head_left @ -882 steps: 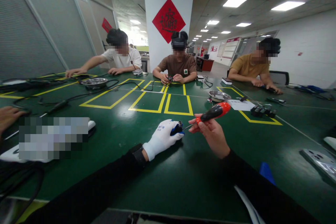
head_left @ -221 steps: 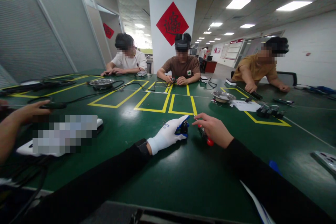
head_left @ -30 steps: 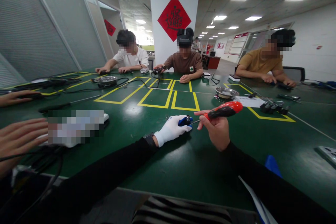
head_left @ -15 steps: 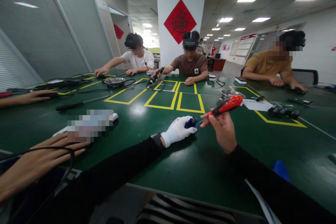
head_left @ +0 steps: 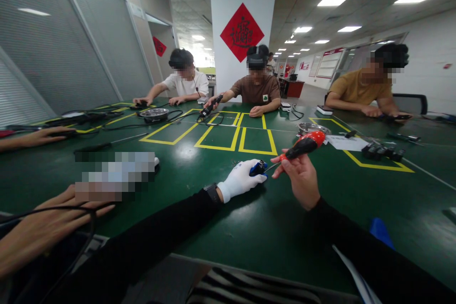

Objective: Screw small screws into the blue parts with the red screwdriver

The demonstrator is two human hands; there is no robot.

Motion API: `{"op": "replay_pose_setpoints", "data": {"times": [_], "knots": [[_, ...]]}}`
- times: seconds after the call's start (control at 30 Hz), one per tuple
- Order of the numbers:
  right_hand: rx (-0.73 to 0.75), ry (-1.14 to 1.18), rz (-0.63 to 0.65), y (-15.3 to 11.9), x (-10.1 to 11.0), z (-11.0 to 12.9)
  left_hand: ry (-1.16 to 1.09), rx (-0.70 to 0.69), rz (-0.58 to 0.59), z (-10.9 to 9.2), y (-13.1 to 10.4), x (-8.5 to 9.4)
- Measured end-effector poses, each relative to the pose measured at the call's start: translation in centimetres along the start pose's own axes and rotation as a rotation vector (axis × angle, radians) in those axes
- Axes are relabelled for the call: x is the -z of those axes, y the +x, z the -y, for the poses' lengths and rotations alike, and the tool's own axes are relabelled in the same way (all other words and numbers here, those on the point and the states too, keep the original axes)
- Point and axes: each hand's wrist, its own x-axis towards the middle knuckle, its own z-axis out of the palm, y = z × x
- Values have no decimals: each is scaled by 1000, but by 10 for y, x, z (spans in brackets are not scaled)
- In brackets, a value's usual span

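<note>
My left hand [head_left: 238, 181], in a white glove with blue at the fingers, is closed around a small black part [head_left: 261, 166] with a metal top, low over the table. The part's exact kind does not show. My bare right hand [head_left: 303, 181] grips a red-and-black screwdriver [head_left: 305, 145] by its handle. The thin shaft slants down to the left, its tip at the black part's right side. Whether the tip sits in a screw is too small to tell.
Several black parts [head_left: 383, 152] lie right of a white paper [head_left: 347, 143] and a metal bowl [head_left: 313, 128]. A co-worker's hand [head_left: 42, 228] rests at left. Behind it lies a long dark screwdriver [head_left: 93, 147]. Yellow tape [head_left: 258, 151] marks the green table. Other people sit across.
The screwdriver's handle has turned a little, showing more black. My hands otherwise keep their places, and the view has shifted slightly.
</note>
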Motion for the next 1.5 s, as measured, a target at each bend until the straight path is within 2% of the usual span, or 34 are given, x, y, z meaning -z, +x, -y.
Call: {"op": "replay_pose_setpoints", "data": {"times": [0.2, 0.37, 0.7, 0.87, 1.5], "knots": [[23, 24, -24, 1, 1, -2, 7, -13, -7, 2, 0, 0], [1, 128, 15, 0, 4, -3, 20, -41, -7, 1, -1, 0], [-15, 31, 10, 1, 2, -1, -4, -11, -8, -4, -2, 1], [24, 2, 3, 1, 2, -3, 2, 2, -8, -4, -2, 1], [1, 22, 11, 0, 4, -2, 20, -20, -13, -6, -2, 1]]}}
